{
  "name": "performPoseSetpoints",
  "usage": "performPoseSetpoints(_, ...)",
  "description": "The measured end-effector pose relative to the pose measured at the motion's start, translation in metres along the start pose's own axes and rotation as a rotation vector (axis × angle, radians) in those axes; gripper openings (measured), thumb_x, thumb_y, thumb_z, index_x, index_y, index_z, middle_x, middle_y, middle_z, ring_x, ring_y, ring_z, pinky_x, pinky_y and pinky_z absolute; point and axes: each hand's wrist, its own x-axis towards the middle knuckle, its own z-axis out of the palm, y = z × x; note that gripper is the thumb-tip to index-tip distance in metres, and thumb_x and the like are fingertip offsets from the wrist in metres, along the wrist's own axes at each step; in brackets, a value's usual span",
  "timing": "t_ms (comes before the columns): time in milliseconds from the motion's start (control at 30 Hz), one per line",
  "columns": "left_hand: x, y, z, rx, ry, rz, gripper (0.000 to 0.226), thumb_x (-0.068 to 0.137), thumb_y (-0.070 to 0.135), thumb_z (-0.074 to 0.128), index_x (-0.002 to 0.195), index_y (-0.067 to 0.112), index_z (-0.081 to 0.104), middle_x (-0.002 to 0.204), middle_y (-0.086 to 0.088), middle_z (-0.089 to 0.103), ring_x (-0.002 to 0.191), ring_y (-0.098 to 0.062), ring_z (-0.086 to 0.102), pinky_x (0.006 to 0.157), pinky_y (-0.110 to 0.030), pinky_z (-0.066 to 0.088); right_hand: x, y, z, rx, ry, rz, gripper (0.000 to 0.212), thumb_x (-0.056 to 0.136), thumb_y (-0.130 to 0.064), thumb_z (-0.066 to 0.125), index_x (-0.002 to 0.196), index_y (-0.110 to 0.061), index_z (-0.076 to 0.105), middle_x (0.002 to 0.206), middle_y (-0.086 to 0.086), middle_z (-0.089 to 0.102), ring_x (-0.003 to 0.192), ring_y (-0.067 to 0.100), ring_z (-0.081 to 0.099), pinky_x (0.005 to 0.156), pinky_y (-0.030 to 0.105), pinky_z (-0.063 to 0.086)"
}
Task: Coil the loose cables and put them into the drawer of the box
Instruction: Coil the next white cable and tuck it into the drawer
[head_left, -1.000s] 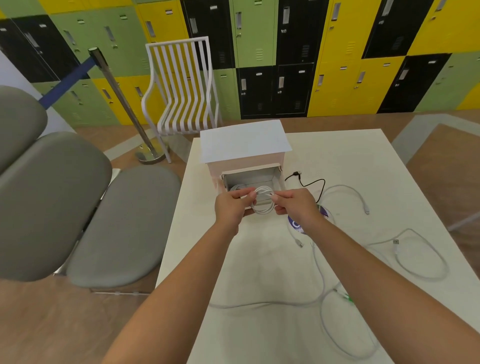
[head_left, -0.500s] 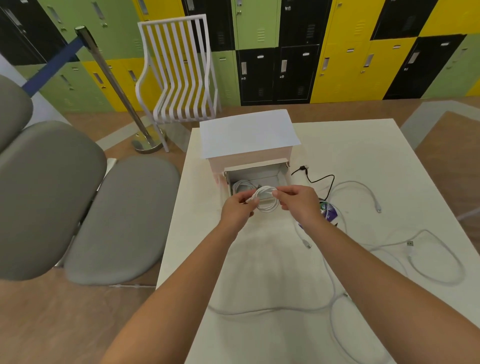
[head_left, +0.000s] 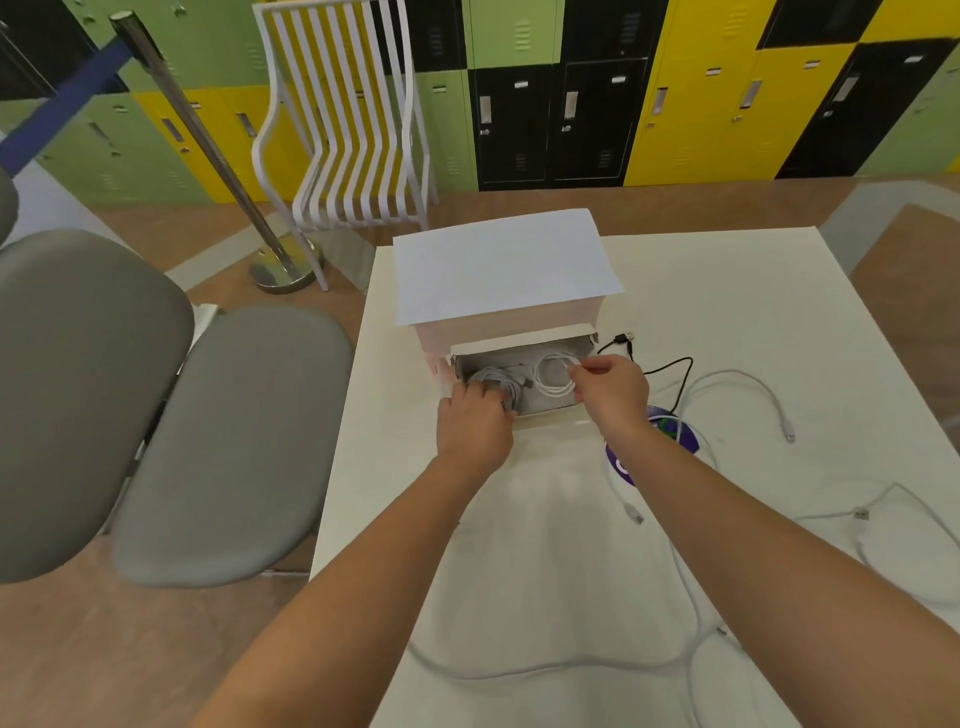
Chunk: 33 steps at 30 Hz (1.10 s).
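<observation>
A white box stands on the white table with its drawer pulled out toward me. Inside the drawer lie a grey coiled cable on the left and a white coiled cable on the right. My right hand pinches the white coil at its right side, over the drawer. My left hand rests at the drawer's front left, fingers on the grey coil. Loose white cables and a thin black cable lie on the table to the right.
A round purple object lies on the table under my right forearm. A long white cable loops across the near table. Grey padded seats stand left of the table; a white slatted chair and a stanchion post behind.
Both hands moved forward and lowered the white coil into the drawer. My left hand let go of that coil and shifted left onto the grey coil.
</observation>
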Motion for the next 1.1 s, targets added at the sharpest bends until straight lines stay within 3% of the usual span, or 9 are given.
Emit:
performPoseSetpoints(100,0.008,-0.002,0.005,0.026,0.038,0.098,0.034,0.092,0.008,0.05,0.124,0.013,0.058,0.123,-0.01,0.054,0.113,-0.03,0.045,0.078,-0.033,0.035,0.008,0.003,0.008,-0.054,0.035,0.008,0.027,0.085,-0.021,0.067,0.111,-0.011,0.064,0.097,0.011,0.072,0.092,0.027,0.068,0.078,0.035,0.054)
performPoseSetpoints(167,0.014,-0.001,0.006,0.032,0.06,0.166,0.039,0.086,0.0,0.052,0.123,0.007,0.06,0.119,-0.016,0.056,0.11,-0.035,0.048,0.078,-0.038,0.039,0.012,0.006,0.012,-0.105,0.037,-0.013,0.029,0.086,-0.019,0.067,0.113,-0.01,0.065,0.1,0.012,0.072,0.091,0.027,0.068,0.078,0.035,0.054)
performPoseSetpoints(267,0.026,0.001,0.004,0.085,0.042,0.243,0.042,0.085,0.0,0.054,0.127,0.004,0.058,0.129,-0.017,0.056,0.119,-0.038,0.048,0.092,-0.043,0.042,0.013,0.008,0.016,-0.168,0.033,-0.056,0.027,0.088,-0.015,0.066,0.113,-0.006,0.068,0.103,0.011,0.072,0.092,0.026,0.066,0.076,0.026,0.047)
performPoseSetpoints(400,0.042,0.003,0.002,0.202,-0.033,0.25,0.046,0.091,0.006,0.049,0.136,0.013,0.048,0.143,-0.008,0.047,0.134,-0.03,0.036,0.102,-0.04,0.035,0.015,0.007,0.02,-0.253,0.042,-0.105,0.024,0.089,-0.014,0.065,0.111,-0.006,0.068,0.102,0.011,0.071,0.092,0.027,0.066,0.076,0.03,0.049)
performPoseSetpoints(533,0.049,0.001,0.005,0.25,-0.056,0.249,0.048,0.092,0.009,0.05,0.139,0.016,0.045,0.146,-0.004,0.042,0.137,-0.027,0.032,0.104,-0.038,0.033,0.017,0.009,0.021,-0.42,0.05,-0.157,0.025,0.09,-0.022,0.064,0.111,-0.009,0.066,0.107,0.01,0.068,0.095,0.029,0.065,0.076,0.032,0.048)
performPoseSetpoints(733,0.049,0.0,0.008,0.253,-0.026,0.218,0.038,0.085,0.007,0.058,0.123,0.013,0.062,0.131,-0.007,0.055,0.126,-0.03,0.046,0.098,-0.039,0.039,0.016,0.01,0.017,-0.948,0.064,-0.331,0.03,0.096,-0.04,0.053,0.102,-0.018,0.071,0.097,0.005,0.071,0.092,0.026,0.064,0.066,0.03,0.04)
performPoseSetpoints(800,0.048,-0.001,0.007,0.254,0.025,0.205,0.034,0.083,0.009,0.064,0.116,0.016,0.066,0.126,-0.005,0.059,0.121,-0.028,0.05,0.095,-0.037,0.043,0.018,0.01,0.02,-1.005,0.056,-0.367,0.031,0.097,-0.04,0.051,0.102,-0.017,0.07,0.099,0.006,0.068,0.094,0.026,0.061,0.066,0.029,0.035)
performPoseSetpoints(933,0.049,-0.002,0.011,0.207,-0.031,0.214,0.044,0.093,0.008,0.048,0.136,0.016,0.049,0.143,-0.003,0.043,0.134,-0.027,0.034,0.102,-0.036,0.036,0.02,0.01,0.024,-1.114,0.046,-0.407,0.026,0.097,-0.034,0.053,0.107,-0.016,0.068,0.108,0.007,0.064,0.102,0.025,0.056,0.072,0.032,0.031)
performPoseSetpoints(1100,0.046,-0.003,0.011,0.186,-0.03,0.227,0.048,0.094,0.009,0.047,0.141,0.017,0.043,0.148,-0.001,0.039,0.137,-0.025,0.031,0.102,-0.036,0.035,0.019,0.005,0.023,-1.199,0.014,-0.398,0.015,0.094,-0.018,0.053,0.099,-0.017,0.067,0.099,0.004,0.067,0.102,0.023,0.056,0.082,0.033,0.035)
